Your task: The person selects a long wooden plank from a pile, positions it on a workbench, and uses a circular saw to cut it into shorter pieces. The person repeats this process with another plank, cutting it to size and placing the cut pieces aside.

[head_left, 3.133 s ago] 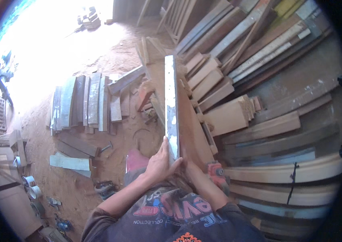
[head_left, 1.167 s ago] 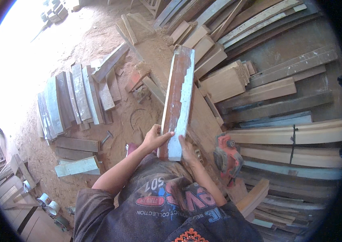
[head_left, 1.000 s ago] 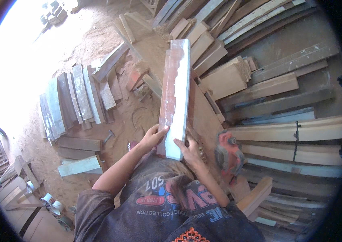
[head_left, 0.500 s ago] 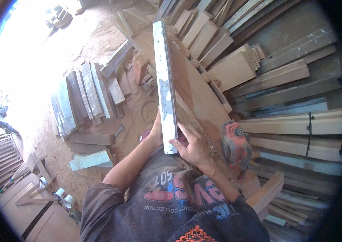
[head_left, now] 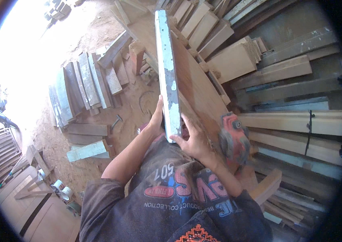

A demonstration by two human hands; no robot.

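Note:
Both of my hands hold a long, narrow wooden plank (head_left: 167, 68) with flaking white and grey paint. It points away from me, its near end close to my shirt. On its left side my left hand (head_left: 156, 117) lies along the edge with its fingers partly hidden behind the wood. My right hand (head_left: 194, 138) grips the near end from the right, thumb on the painted face and fingers against the side. A dusty red power planer (head_left: 234, 137) rests to the right of my right hand, on the wooden workbench (head_left: 203, 90).
Cut boards (head_left: 229, 60) are stacked along the bench's far right side, with long planks (head_left: 292, 123) to the right. Several weathered boards (head_left: 84, 80) lie on the sandy floor at left, near a hammer (head_left: 116, 121). White cups (head_left: 58, 186) stand at lower left.
The plank has turned slightly about its length, showing more of its grey-patched side. It and both hands sit a little higher in view, still gripping; the surroundings have shifted slightly.

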